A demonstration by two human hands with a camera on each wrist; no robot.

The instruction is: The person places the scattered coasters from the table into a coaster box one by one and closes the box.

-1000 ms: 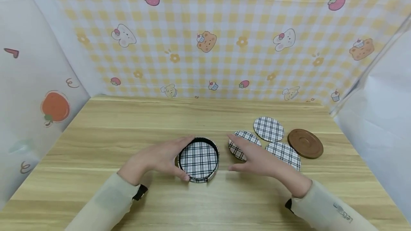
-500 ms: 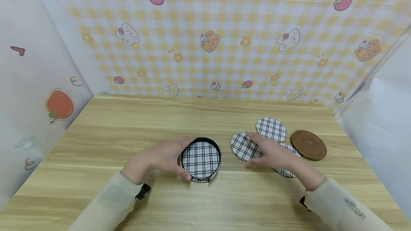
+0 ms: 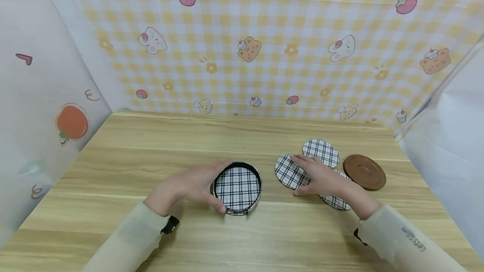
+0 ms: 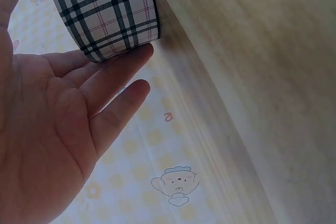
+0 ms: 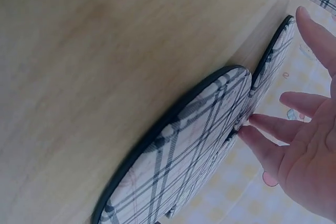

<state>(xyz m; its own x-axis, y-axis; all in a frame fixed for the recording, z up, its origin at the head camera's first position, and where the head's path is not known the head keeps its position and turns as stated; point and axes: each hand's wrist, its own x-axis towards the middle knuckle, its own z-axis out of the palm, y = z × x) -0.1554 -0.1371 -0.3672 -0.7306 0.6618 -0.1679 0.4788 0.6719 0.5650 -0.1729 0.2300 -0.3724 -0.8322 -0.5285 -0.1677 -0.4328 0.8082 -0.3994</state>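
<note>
My left hand [image 3: 193, 184] holds the left side of a round plaid coaster holder [image 3: 255, 207], thumb at the near side and fingers at the far side. A plaid coaster [image 3: 237, 188] shows inside its dark-lined rim. The left wrist view has the fingertips against the holder's plaid wall [image 4: 110, 11]. My right hand [image 3: 327, 179] is spread over the right part of another plaid coaster [image 3: 288, 171] on the table; whether it touches is unclear. In the right wrist view, the hand [image 5: 310, 150] has its fingers extended, with coasters [image 5: 184, 145] below.
Two more plaid coasters lie nearby, the far coaster [image 3: 321, 151] and the partly covered near coaster [image 3: 336, 202]. A brown round disc [image 3: 364, 172] rests at the far right on the wooden table [image 3: 159, 137]. A checked yellow cloth [image 3: 211, 24] hangs behind.
My right hand has moved right, from above the left loose coaster to over its right part, then a little lower. The left hand stays at the holder. The head view has shifted slightly.
</note>
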